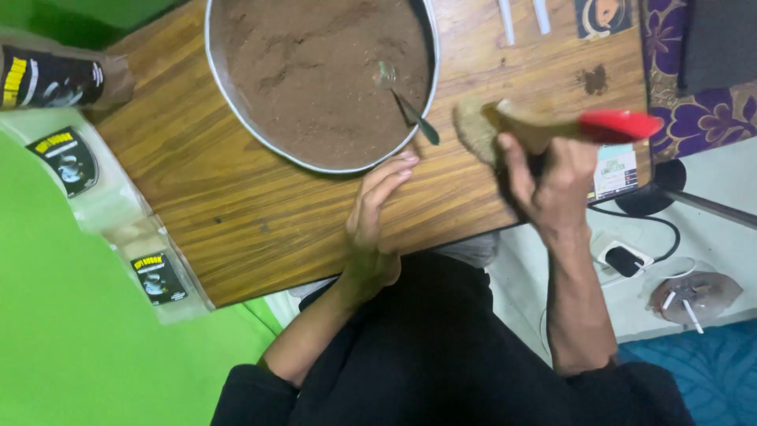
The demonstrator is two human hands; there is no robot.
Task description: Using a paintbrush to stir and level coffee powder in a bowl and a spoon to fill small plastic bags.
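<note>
I see clear labelled pouches [118,213] lying on the green floor [71,347] left of the table, and a white charger [623,256] cabled near a blue mat [694,371].

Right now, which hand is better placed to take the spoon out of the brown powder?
The left hand, probably. It lies empty on the wooden table, fingertips touching the metal pan's rim, close to the spoon. The right hand is already shut on the red-handled brush.

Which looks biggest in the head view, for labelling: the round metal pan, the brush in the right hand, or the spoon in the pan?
1. Round metal pan, partly out of frame.
2. Brush in the right hand.
3. Spoon, partly buried in brown powder.
</note>
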